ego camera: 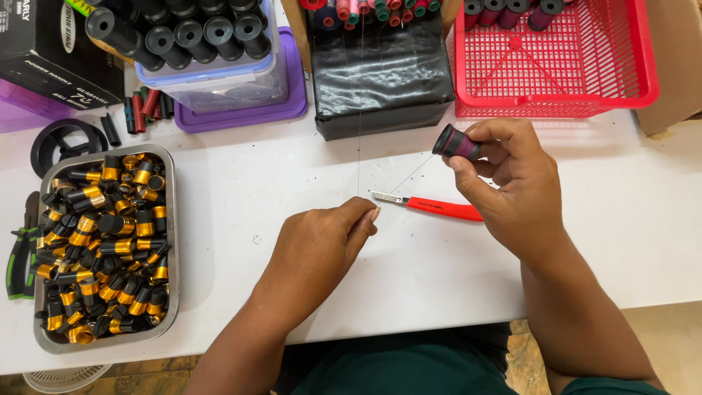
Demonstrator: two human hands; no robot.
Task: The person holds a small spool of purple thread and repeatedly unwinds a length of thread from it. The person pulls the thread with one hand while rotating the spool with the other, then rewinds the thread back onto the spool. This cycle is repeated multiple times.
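I worked at a white tabletop (292, 168), with a strip of patterned floor showing past its near edge. At its left sat a rectangular metal tray (172, 241) heaped with small black-and-gold cylindrical caps (102, 241), green-handled pliers (18, 256) lying just beside it. Behind stood a clear plastic tub on a purple lid (241, 102) holding black tubes, then a black wrapped block (380, 80), then a red plastic mesh basket (556, 66). A red-handled craft knife (439, 208) lay on the table between my hands. A thin, nearly transparent thread (358, 132) ran taut across the table. My left hand (322, 249) rested knuckles up, thumb and forefinger pinched shut on that thread. My right hand (504, 183) hovered higher, fingers closed around a small black cylindrical spool wound with maroon thread (457, 143), tilted toward the left.
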